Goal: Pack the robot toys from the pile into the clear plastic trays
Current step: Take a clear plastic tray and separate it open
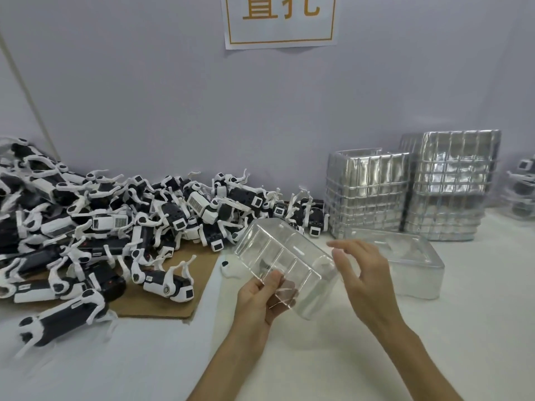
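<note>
Hands sit nearest, over the white table: our left hand pinches the near edge of a clear tray, held tilted off the surface, while our right hand is loosely spread at its right end, contact unclear. We judge we are readying an empty tray; next it needs setting down flat, then a toy. It looks thin, ribbed and glossy. Farther left lies the pile of robot toys; far right, stacked trays.
</note>
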